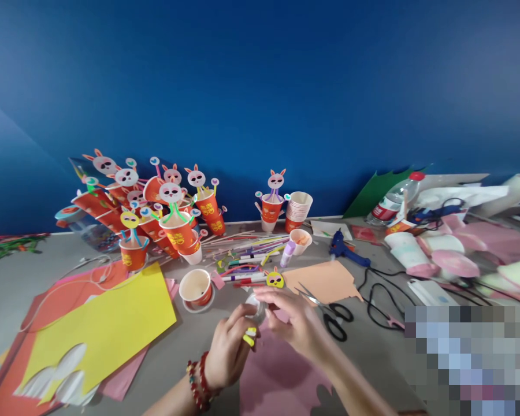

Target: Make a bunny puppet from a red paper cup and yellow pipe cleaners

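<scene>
My left hand [229, 349], with bead bracelets on the wrist, is curled shut and pinches small yellow paper pieces [249, 336] at its fingertips. My right hand [295, 325] is closed in a pinch on a small clear roll of tape [257, 304] between both hands. They hover over a pink paper sheet [277, 375] on the grey table. A small yellow bunny face [275, 279] lies just beyond the fingers. Scissors [329, 315] lie right of my right hand.
Several orange paper cups with bunny heads on sticks [173, 219] crowd the back left. Yellow and red sheets [99, 329] lie front left. An open cup [196, 288], markers [247, 268], a blue glue gun [344, 248], orange paper [325, 280], a water bottle [394, 202] and pink cut-outs [455, 260] lie around.
</scene>
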### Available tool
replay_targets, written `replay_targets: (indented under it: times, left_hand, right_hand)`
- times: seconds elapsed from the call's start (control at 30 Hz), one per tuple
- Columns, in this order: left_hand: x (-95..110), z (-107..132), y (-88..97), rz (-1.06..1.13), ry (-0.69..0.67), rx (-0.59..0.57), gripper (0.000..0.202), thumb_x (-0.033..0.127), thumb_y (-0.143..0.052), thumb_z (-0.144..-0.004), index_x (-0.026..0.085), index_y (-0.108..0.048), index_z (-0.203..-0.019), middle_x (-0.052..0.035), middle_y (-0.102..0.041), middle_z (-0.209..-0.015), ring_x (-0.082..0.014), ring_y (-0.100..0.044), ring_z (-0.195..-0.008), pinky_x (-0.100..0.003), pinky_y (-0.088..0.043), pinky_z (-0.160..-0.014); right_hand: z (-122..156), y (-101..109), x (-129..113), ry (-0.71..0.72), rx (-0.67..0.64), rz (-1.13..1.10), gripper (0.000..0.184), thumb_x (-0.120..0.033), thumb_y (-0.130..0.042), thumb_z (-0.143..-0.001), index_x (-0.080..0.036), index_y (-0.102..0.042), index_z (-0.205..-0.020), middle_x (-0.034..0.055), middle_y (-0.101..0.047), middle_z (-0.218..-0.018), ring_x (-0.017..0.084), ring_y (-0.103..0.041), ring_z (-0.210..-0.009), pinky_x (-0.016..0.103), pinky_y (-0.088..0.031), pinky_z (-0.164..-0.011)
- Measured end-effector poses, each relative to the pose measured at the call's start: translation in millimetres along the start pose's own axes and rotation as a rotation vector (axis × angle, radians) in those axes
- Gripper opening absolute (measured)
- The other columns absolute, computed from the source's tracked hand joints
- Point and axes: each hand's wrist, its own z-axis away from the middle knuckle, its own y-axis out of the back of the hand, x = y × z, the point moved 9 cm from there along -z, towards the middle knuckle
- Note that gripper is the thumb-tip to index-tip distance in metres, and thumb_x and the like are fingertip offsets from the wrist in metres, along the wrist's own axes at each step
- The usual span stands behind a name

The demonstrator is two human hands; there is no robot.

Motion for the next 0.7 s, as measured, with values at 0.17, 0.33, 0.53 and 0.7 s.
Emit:
replay_targets:
  times: [0.17, 0.33, 0.53, 0.7]
  left_hand:
    - [-1, 0, -0.1, 0.076, 0.027, 0.013, 0.030, 0.025, -0.034, -0.103, 0.021, -0.056, -0.083, -0.0043, -0.057, -0.072, -0.0203, -0.064, -0.084, -0.026, -0.047, -0.067]
    - [-4, -2, 1.5, 0.176, 0.092, 0.023, 0.035, 0.027, -0.033, -0.104, 0.020, -0.059, -0.081, -0.0047, -0.057, -0.070, -0.0204, -0.063, -0.081, -0.027, -0.046, -0.068]
    - [-16, -3, 0.8, 0.486, 0.253, 0.058, 0.043, 0.035, -0.038, -0.104, 0.018, -0.063, -0.073, -0.0032, -0.059, -0.061, -0.0139, -0.054, -0.052, -0.027, -0.046, -0.061]
    - [-37, -2, -22.9, 1.123, 0.446, -0.032, 0.034, 0.035, -0.042, -0.103, 0.016, -0.058, -0.080, 0.0025, -0.057, -0.054, -0.0070, -0.047, -0.030, -0.017, -0.029, -0.033]
  right_hand:
    - [2, 5, 1, 0.001, 0.054, 0.010, 0.038, -0.006, -0.048, -0.086, -0.024, -0.070, -0.111, 0.0054, -0.078, -0.110, 0.021, -0.074, -0.102, 0.033, -0.059, -0.090]
    - [1, 8, -5, 0.009, 0.018, -0.031, 0.034, -0.016, -0.057, -0.088, -0.022, -0.067, -0.120, 0.0089, -0.076, -0.115, 0.023, -0.073, -0.104, 0.033, -0.059, -0.088]
    - [0, 15, -2, -0.018, -0.012, -0.021, 0.031, -0.018, -0.049, -0.095, -0.022, -0.068, -0.119, 0.0065, -0.079, -0.100, 0.017, -0.074, -0.078, 0.026, -0.057, -0.069]
    - [-4, 16, -13, 0.104, -0.184, 0.118, 0.029, -0.017, -0.052, -0.096, -0.025, -0.073, -0.114, 0.0033, -0.078, -0.089, 0.015, -0.070, -0.072, 0.025, -0.053, -0.068]
